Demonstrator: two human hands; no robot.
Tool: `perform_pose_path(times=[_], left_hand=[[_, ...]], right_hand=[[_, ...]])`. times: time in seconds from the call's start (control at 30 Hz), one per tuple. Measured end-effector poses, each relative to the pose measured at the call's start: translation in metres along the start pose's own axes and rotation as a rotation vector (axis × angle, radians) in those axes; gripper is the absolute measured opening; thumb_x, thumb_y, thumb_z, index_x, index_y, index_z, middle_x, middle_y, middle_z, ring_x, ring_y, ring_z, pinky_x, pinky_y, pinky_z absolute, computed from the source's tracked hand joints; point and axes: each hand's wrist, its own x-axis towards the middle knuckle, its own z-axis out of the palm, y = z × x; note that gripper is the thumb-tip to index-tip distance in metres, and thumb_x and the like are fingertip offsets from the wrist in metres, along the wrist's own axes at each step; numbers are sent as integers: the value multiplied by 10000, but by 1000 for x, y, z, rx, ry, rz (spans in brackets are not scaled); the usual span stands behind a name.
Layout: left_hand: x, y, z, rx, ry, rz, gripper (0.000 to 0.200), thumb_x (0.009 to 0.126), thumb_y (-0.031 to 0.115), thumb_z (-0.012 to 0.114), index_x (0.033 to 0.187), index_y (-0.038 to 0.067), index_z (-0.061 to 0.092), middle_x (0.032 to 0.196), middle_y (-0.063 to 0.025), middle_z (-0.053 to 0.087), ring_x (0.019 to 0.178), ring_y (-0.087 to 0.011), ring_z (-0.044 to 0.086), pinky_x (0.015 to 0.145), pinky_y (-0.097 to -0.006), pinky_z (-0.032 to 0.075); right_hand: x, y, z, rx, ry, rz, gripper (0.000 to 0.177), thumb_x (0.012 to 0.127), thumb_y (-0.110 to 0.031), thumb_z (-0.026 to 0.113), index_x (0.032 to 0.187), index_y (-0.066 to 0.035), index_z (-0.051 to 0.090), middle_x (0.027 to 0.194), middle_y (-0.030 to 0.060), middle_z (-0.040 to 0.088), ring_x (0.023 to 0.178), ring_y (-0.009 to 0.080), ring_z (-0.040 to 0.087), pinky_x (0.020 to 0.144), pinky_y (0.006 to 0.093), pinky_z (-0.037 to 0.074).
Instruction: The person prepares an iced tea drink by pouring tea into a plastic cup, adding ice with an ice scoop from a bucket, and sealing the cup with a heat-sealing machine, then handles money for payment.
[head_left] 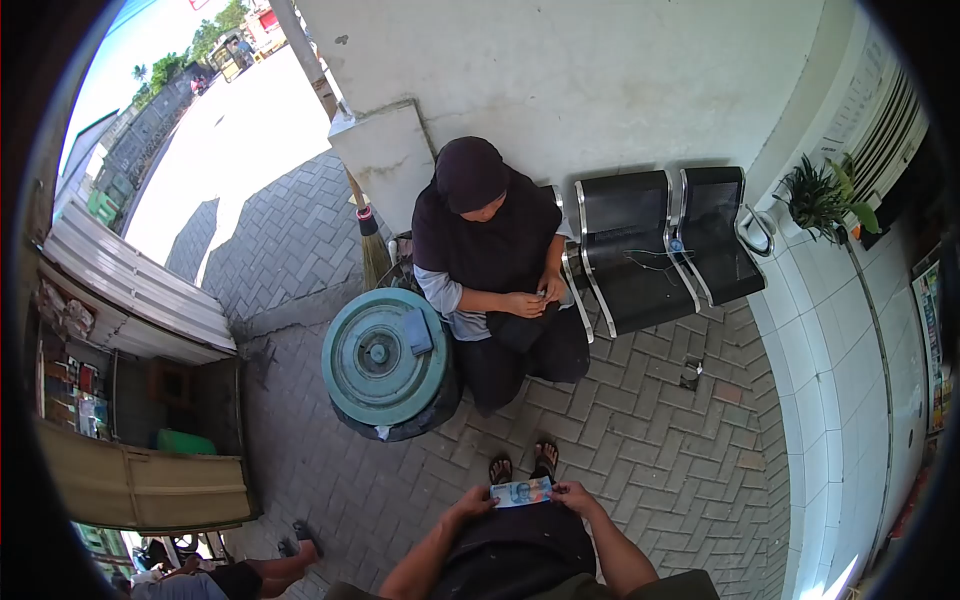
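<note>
A blue-toned banknote (521,493) is stretched flat between my two hands, low in the middle of the view and above my dark garment. My left hand (470,503) pinches one short end. At the opposite end, my right hand (571,497) grips the note with thumb and fingers. Just beyond the note, my sandalled feet show on the paving. Facing me, a seated person (490,250) in a dark head covering holds something small at the lap, too small to make out.
Left of the seated person stands a round bin with a green lid (350,345), a blue box-like item (417,331) on top. Black metal chairs (625,250) line the wall, with a broom (374,250) leaning nearby. A potted plant (815,200) sits right. Another person (235,580) is at lower left.
</note>
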Motion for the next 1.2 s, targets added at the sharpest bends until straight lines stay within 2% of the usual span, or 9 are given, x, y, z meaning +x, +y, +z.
perform_pose_path(times=[0.07,0.13,0.23,0.3,0.37,0.6,1.03,1.1,1.2], left_hand=[[1,-19,12,-79,51,95,320,831,142,593,1085,-51,578,931,-94,649,881,-147,563,808,-310,445],[-5,-34,14,-76,-20,-104,352,790,54,542,1125,-51,559,1024,-94,631,964,-157,552,885,-299,421],[-31,-5,11,-277,140,-73,324,755,119,578,1056,1,608,959,-111,641,899,-154,568,793,-314,453],[-20,-40,18,-392,230,-32,370,743,127,582,1092,8,572,946,-131,630,879,-171,579,773,-326,462],[-17,-43,8,-242,317,-232,418,753,139,582,1139,4,496,935,-146,610,867,-190,584,767,-331,465],[-29,-78,-50,-136,355,-166,442,774,120,545,1180,28,397,962,-247,587,953,-373,587,820,-416,453],[-140,-169,-192,-187,479,-94,323,798,44,510,1108,52,421,685,-131,573,679,-272,601,633,-400,449],[-155,-185,-186,-66,757,-188,291,811,30,517,1090,39,434,629,-99,542,612,-230,576,603,-377,452],[-181,-229,-178,-261,893,-286,272,827,37,526,1086,36,443,651,-80,545,583,-191,571,533,-340,456]], right_hand=[[4,-6,2,-80,-31,18,233,814,-200,695,945,-15,645,765,-1,624,681,76,552,647,235,446],[11,-10,1,-177,-66,43,236,815,-217,695,933,-20,644,764,-4,621,674,74,545,640,231,439],[22,-20,11,-250,-172,35,237,817,-239,693,909,-29,634,759,-8,615,664,70,532,624,217,424],[25,-32,20,-167,-199,17,231,817,-235,695,894,-30,621,743,-10,606,663,67,531,617,218,423],[31,-42,26,-220,-205,15,235,816,-235,696,899,-29,620,741,-9,606,664,65,532,615,219,424],[66,-68,86,-302,-171,17,250,810,-244,704,890,-21,624,745,-7,617,659,54,535,606,211,424],[113,-110,286,-429,-68,-119,210,814,-190,674,842,8,611,674,0,607,594,64,518,539,238,396],[130,-106,293,-564,96,-229,187,817,-164,663,855,9,604,670,18,615,582,74,541,515,249,420],[169,-125,290,-99,328,-13,107,826,-109,641,862,-19,596,694,47,627,566,83,563,457,234,456]])
